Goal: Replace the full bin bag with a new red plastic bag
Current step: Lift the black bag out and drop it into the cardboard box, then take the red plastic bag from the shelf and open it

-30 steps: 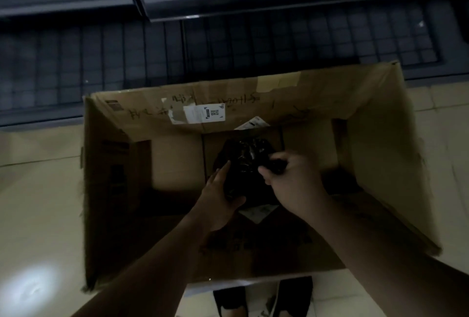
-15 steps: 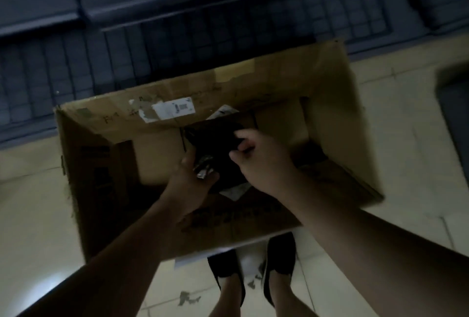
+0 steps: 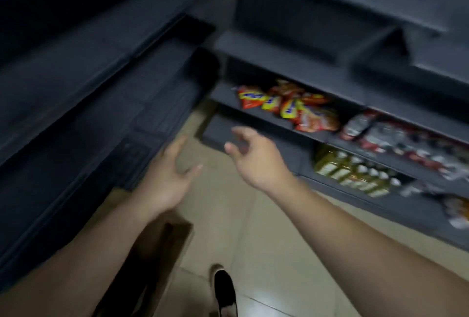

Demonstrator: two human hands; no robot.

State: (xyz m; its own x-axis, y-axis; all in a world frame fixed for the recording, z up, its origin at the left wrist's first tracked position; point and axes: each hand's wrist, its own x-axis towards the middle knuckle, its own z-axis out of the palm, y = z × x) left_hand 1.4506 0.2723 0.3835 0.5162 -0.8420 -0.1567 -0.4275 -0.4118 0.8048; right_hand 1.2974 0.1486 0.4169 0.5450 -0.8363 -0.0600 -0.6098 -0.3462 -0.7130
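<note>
My left hand [image 3: 168,177] and my right hand [image 3: 256,157] are both stretched forward over the tiled floor, fingers spread, holding nothing. Only a corner of the brown cardboard box [image 3: 162,253] shows, low down under my left forearm. The black bin bag is out of view, and no red plastic bag is visible. The frame is blurred by motion.
Dark shelving [image 3: 76,88] runs along the left. Shelves on the right hold red and yellow snack packets [image 3: 286,106], packaged goods [image 3: 396,134] and bottles [image 3: 355,174]. Beige floor tiles [image 3: 228,215] lie between them. One black shoe [image 3: 224,288] is at the bottom.
My view has swung right, away from the box towards the stocked shelves. Both hands let go of the black bag in the box and now hang open in the air.
</note>
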